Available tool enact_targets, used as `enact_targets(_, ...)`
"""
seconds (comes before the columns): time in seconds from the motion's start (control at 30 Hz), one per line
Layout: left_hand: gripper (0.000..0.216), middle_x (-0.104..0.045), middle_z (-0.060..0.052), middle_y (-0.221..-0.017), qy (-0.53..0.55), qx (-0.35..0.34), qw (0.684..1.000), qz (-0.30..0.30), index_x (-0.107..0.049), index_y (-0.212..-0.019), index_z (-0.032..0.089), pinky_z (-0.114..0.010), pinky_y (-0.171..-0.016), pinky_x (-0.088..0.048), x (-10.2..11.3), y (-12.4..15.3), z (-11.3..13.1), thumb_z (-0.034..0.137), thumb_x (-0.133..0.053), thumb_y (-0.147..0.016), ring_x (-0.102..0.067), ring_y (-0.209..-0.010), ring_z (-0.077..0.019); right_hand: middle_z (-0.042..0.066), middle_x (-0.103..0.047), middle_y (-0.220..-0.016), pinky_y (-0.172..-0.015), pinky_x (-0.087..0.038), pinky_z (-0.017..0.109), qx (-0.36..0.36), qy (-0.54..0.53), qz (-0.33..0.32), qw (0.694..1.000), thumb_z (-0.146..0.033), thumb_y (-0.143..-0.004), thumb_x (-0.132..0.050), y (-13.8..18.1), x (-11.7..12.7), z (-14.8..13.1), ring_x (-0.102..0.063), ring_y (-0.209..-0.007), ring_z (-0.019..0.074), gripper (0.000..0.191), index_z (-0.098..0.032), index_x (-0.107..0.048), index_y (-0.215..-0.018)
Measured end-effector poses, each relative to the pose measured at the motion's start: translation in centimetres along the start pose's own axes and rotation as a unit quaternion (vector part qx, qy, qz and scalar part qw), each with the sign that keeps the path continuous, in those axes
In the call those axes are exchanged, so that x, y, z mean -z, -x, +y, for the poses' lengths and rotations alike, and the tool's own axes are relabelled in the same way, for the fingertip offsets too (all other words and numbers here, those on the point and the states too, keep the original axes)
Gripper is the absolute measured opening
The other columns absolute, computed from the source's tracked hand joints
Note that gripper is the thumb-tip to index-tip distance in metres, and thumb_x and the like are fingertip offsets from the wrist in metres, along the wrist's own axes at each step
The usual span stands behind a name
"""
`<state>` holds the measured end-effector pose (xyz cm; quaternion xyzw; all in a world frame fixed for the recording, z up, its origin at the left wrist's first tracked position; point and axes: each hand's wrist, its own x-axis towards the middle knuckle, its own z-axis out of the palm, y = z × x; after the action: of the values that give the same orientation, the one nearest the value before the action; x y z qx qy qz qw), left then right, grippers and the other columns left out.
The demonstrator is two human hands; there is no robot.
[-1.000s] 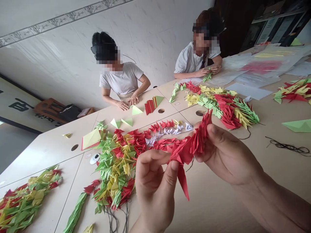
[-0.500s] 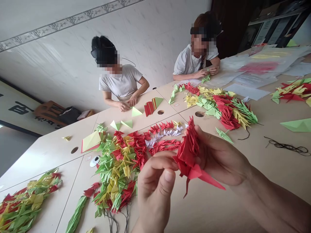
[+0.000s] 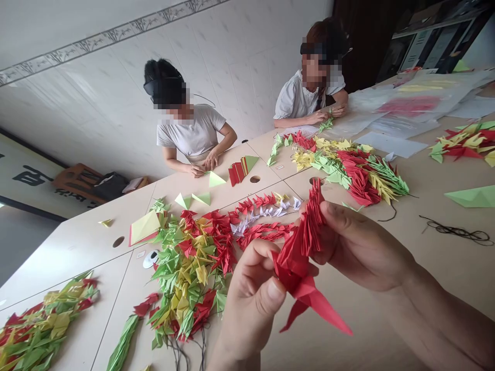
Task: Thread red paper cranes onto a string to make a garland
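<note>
A bundle of red folded paper cranes (image 3: 309,226), stacked tightly together, is held up above the table between both of my hands. My right hand (image 3: 363,247) grips the pleated upper stack from the right, thumb in front and fingers behind. My left hand (image 3: 255,293) pinches the lower left part of the bundle with thumb and index finger. From the bottom, a pointed red wing (image 3: 328,312) sticks out toward the lower right. Behind my left hand lies a large heap of green, yellow and red paper cranes (image 3: 185,278) with black cords.
Across the table (image 3: 425,288) sit two people (image 3: 193,131), (image 3: 309,95), their hands at folded paper. More crane strings (image 3: 359,170) lie at the back right, beside a black cord (image 3: 460,231). Another crane heap (image 3: 50,319) is at the left. Plastic bags (image 3: 421,98) cover the far right.
Both hands have shifted slightly right with the red bundle. The bundle has turned a little, and its lower wings now show more.
</note>
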<state>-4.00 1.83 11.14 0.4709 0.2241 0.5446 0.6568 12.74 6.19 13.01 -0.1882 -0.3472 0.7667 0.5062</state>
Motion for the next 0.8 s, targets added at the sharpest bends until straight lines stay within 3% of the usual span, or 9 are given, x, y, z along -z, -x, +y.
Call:
enact_targets(0.13, 0.029, -0.066, -0.001, -0.075, 0.011, 0.010, 1.000, 0.011, -0.057, -0.085, 0.022, -0.022, -0.056, -0.049, -0.2, -0.3, 0.3, 0.042, -0.077, -0.077, -0.060, -0.063, -0.0126, -0.001, -0.066, -0.069, -0.050, -0.053, 0.015, 0.012, 0.005, -0.013, 1.000, -0.042, -0.085, -0.071, 0.2, -0.1, -0.2, -0.060, -0.055, 0.0078, 0.024, -0.019, -0.071, -0.077)
enact_targets(0.27, 0.021, -0.067, 0.000, -0.088, -0.026, -0.041, 0.998, 0.035, -0.061, -0.087, 0.025, -0.028, -0.074, -0.054, 0.0, -0.1, 0.1, 0.033, -0.079, -0.077, -0.063, -0.079, -0.0142, -0.001, -0.065, -0.070, -0.052, -0.052, 0.016, 0.041, 0.030, -0.007, 0.999, -0.044, -0.085, -0.070, 0.4, 0.0, -0.4, -0.058, -0.057, 0.0077, 0.026, -0.020, -0.068, -0.075)
enact_targets(0.4, 0.018, -0.065, -0.001, -0.100, -0.157, -0.113, 0.979, 0.063, -0.064, -0.088, 0.026, -0.032, -0.085, -0.053, 0.2, 0.5, 0.0, 0.024, -0.078, -0.077, -0.063, -0.093, -0.0174, 0.000, -0.066, -0.073, -0.055, -0.054, 0.019, 0.087, 0.076, -0.006, 0.993, -0.044, -0.089, -0.066, 0.8, 0.2, -0.6, -0.060, -0.062, 0.0101, 0.023, -0.022, -0.072, -0.087)
enact_targets(0.53, 0.020, -0.061, -0.002, -0.103, -0.346, -0.219, 0.908, 0.084, -0.066, -0.091, 0.025, -0.033, -0.091, -0.049, 0.0, 0.7, 0.1, 0.011, -0.075, -0.078, -0.058, -0.101, -0.0183, 0.000, -0.067, -0.078, -0.056, -0.053, 0.018, 0.112, 0.103, -0.004, 0.988, -0.042, -0.090, -0.064, 1.1, 0.4, -0.7, -0.060, -0.064, 0.0098, 0.020, -0.025, -0.074, -0.094)
enact_targets(0.7, 0.036, -0.061, -0.002, -0.101, -0.529, -0.355, 0.764, 0.104, -0.066, -0.099, 0.026, -0.040, -0.098, -0.044, 0.1, 0.5, -0.2, 0.000, -0.070, -0.075, -0.055, -0.102, -0.0206, 0.001, -0.066, -0.082, -0.061, -0.051, 0.025, 0.151, 0.171, 0.012, 0.974, -0.041, -0.094, -0.059, 1.5, 0.3, -0.7, -0.057, -0.067, 0.0133, 0.019, -0.028, -0.073, -0.094)
enact_targets(0.8, 0.030, -0.062, -0.003, -0.099, -0.570, -0.356, 0.735, 0.090, -0.067, -0.100, 0.026, -0.043, -0.102, -0.040, 0.0, 0.4, 0.1, 0.009, -0.075, -0.076, -0.056, -0.100, -0.0217, 0.001, -0.063, -0.080, -0.063, -0.049, 0.027, 0.168, 0.187, 0.014, 0.968, -0.039, -0.096, -0.055, 1.7, 0.1, -0.7, -0.054, -0.069, 0.0153, 0.019, -0.029, -0.071, -0.091)
